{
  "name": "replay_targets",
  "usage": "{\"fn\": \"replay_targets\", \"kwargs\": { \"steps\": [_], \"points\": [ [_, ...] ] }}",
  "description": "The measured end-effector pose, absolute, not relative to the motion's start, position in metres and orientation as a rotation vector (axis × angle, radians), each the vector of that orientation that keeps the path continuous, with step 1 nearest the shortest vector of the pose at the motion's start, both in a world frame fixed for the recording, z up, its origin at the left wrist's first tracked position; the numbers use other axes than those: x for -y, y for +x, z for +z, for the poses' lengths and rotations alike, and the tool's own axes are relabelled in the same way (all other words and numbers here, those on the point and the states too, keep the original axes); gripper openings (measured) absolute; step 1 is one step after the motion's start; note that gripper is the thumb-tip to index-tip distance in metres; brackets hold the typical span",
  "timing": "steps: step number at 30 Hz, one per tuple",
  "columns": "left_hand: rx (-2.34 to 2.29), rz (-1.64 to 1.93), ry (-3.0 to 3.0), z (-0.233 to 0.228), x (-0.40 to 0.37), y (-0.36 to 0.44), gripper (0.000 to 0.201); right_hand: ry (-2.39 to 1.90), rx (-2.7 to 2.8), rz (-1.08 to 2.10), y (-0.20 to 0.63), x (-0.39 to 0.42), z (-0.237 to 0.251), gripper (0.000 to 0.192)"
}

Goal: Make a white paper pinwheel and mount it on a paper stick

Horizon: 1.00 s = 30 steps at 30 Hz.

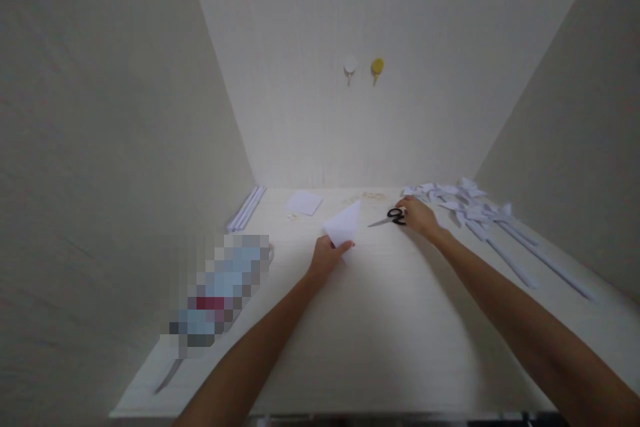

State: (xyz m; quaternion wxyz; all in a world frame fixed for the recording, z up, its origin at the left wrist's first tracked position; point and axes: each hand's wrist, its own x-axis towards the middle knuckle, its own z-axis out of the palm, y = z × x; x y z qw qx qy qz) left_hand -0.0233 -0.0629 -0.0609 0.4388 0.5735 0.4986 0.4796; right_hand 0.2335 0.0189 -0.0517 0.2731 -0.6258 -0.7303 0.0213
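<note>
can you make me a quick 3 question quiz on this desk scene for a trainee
1. True or false: the left hand holds a folded white paper.
2. What does the right hand rest on? A. a yellow hook B. black-handled scissors C. a stack of books
3. Fill in: the pile of folded white paper pieces lies on the ______ side of the table.

Key
1. True. The fingers grip its lower corner and the paper is lifted off the table.
2. B. The scissors lie flat on the table, blades pointing left.
3. Right, by the right wall, with long paper strips beside it.
</note>
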Motion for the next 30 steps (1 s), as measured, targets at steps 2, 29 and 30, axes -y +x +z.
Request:
{"fn": "replay_targets", "kwargs": {
  "steps": [2,29,30],
  "points": [
    [-1.218,1.209,1.397,-0.062,0.063,-0.023,0.016,-1.71,2.127,0.035,0.235,-0.023,-0.047,0.021],
    [-0.897,1.311,0.935,-0.069,0.059,-0.019,0.018,-1.18,1.584,1.291,0.203,0.101,-0.063,0.027],
    [-0.905,1.308,0.95,-0.068,0.059,-0.019,0.019,-1.128,1.553,1.281,0.2,0.103,-0.065,0.027]
  ]
}}
